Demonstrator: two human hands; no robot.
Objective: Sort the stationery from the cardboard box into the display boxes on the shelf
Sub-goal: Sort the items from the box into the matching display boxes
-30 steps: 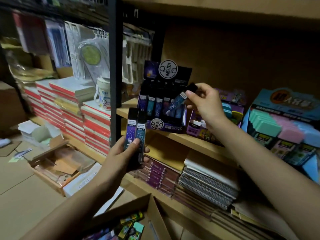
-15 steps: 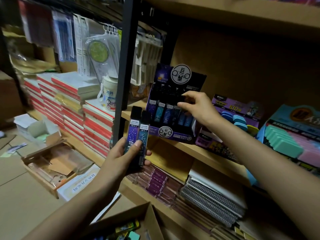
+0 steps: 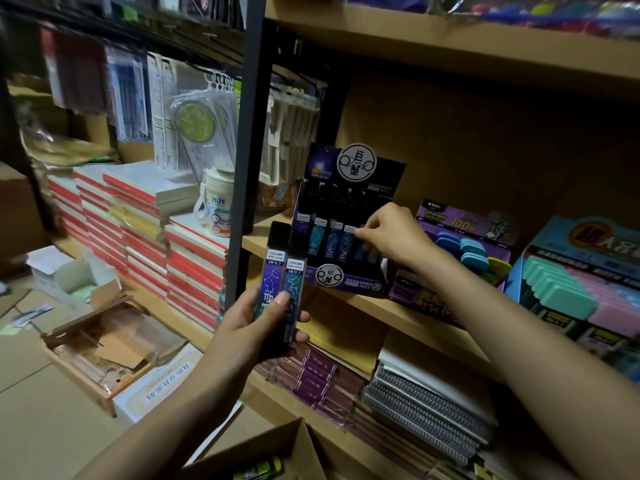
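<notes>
Clamping lead cases (image 3: 274, 271) between thumb, left fingers (image 3: 302, 337).

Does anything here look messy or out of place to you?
Mainly the floor at left: a shallow open box holds a jumble of torn cardboard scraps, and loose paper slips lie scattered beside it. On the shelf, the purple display box stands upright and tidy.
</notes>
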